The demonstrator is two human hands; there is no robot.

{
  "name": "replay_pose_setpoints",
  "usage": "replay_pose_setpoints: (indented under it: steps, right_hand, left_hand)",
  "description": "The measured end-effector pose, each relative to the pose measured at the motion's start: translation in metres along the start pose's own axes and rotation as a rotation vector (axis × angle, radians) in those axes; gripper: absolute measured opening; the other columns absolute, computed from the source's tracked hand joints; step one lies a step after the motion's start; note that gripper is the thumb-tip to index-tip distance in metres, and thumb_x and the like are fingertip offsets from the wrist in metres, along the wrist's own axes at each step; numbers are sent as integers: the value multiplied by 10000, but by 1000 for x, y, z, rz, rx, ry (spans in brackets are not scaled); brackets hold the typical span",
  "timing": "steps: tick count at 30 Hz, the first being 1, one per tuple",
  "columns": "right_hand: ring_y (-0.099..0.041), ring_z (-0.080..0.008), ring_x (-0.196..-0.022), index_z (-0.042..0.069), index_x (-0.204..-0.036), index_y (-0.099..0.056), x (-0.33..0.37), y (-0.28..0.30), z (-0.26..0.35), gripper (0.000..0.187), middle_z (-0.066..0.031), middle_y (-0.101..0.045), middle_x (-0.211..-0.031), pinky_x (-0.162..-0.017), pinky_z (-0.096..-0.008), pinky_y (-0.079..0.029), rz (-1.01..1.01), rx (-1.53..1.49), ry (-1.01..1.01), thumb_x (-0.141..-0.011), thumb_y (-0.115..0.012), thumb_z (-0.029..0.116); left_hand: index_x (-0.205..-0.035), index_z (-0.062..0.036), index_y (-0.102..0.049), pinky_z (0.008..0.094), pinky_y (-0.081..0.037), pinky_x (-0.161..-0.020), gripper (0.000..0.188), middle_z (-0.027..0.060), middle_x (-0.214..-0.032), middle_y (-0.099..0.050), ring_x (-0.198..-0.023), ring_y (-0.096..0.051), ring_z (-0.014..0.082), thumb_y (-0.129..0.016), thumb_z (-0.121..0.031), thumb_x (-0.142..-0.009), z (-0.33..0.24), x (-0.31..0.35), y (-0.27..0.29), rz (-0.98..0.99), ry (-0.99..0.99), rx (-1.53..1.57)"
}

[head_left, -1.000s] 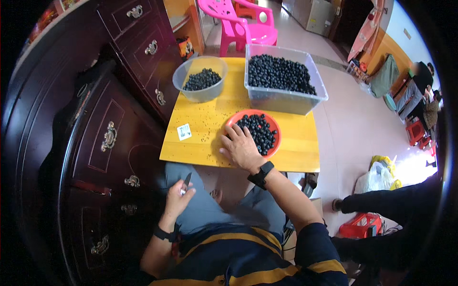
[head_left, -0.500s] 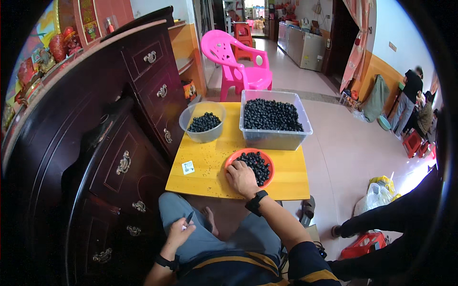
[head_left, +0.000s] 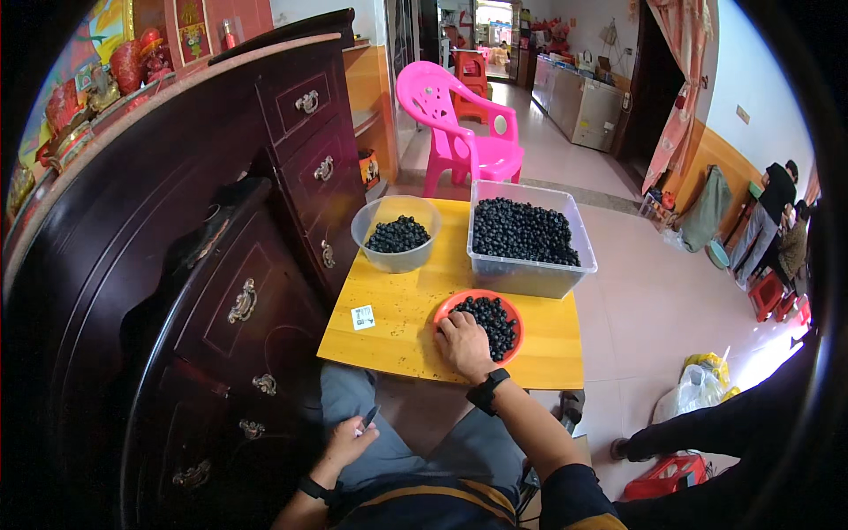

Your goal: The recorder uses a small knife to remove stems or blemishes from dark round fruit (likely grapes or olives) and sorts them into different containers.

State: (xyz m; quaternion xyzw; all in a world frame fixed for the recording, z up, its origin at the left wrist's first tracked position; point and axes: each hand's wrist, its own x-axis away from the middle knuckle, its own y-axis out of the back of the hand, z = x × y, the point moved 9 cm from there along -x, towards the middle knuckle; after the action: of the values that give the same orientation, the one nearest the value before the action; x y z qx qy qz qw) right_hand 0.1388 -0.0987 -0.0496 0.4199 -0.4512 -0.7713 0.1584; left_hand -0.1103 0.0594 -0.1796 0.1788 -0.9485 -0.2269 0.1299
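Note:
My right hand (head_left: pixel 462 344) rests palm down on the near left rim of a red plate (head_left: pixel 511 309) heaped with small dark round fruits (head_left: pixel 491 321), fingers among them. What the fingers pinch is hidden. My left hand (head_left: pixel 351 439) lies on my lap below the yellow table (head_left: pixel 402 327), closed around a small dark slim tool (head_left: pixel 370 415) that pokes up between thumb and fingers. A black watch sits on each wrist.
A clear bowl (head_left: pixel 395 233) and a large clear tub (head_left: pixel 525 238), both holding dark fruits, stand at the table's far side. A small white card (head_left: pixel 363 317) lies near its left edge. A dark wooden cabinet (head_left: pixel 203 265) crowds the left. A pink plastic chair (head_left: pixel 459 137) stands beyond; people sit far right.
The view has tilted up, showing more of the room. My right hand has slid to the plate's near left rim. My left hand stays on my lap with the tool.

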Motion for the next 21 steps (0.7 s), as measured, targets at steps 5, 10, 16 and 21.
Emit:
replay_pose_setpoints:
  steps: [5, 10, 16, 21]
  right_hand:
    - [-579, -306, -943, 80, -951, -606, -2, -1, 2, 191, -124, -598, -954, -751, -417, -530, 56, 25, -32, -851, -615, 242]
    - [-574, -308, -897, 75, -934, -597, -3, 4, 1, 183, -128, -584, -912, -723, -389, -532, -8, -1, -24, -843, -632, 231]
    - [-560, -315, -910, 66, -961, -588, -3, 8, 0, 206, -130, -577, -951, -755, -403, -519, 10, -48, -60, -838, -642, 223]
    - [-557, -322, -934, 66, -956, -588, -6, 8, 0, 189, -131, -574, -957, -775, -404, -510, 41, -65, -51, -844, -628, 213]
  left_hand:
    - [-936, -1, -666, 300, -497, -654, 257, 79, -801, -687, -711, -631, 147, -741, -208, -804, 18, -2, -31, 95, 16, -81]
    - [-756, -14, -581, 308, -500, -641, 242, 109, -827, -702, -713, -644, 156, -734, -194, -809, 15, -13, -31, 68, 15, 17]
    - [-800, -11, -634, 268, -451, -560, 195, 46, -699, -646, -611, -573, 112, -734, -178, -803, 32, -18, -37, 104, 71, -13]
    - [-812, -20, -645, 273, -436, -540, 199, 21, -638, -593, -572, -538, 110, -735, -196, -802, 27, -19, -39, 64, 35, 47]
